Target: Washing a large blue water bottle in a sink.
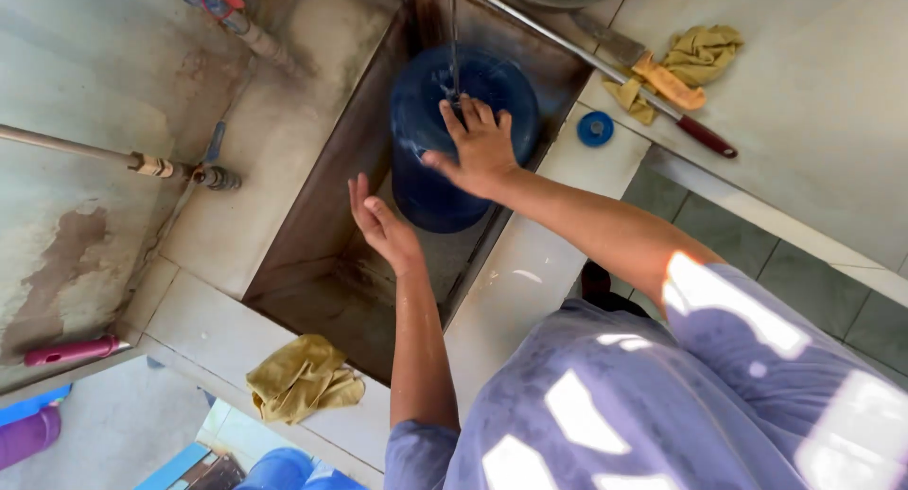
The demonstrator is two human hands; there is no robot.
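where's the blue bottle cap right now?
In the head view the small blue cap lies on the tiled sink ledge, right of the big blue water jug and beside the long red-handled tool.

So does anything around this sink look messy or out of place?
Mostly the cloths: one crumpled yellow rag hangs over the sink rim, another lies bunched under a long-handled tool. A blue cap sits loose.

The big blue water jug [459,140] fills the far end of the narrow sink basin [312,216], leaving open room only at its near end; a long-handled tool [605,69] crosses the counter beside it
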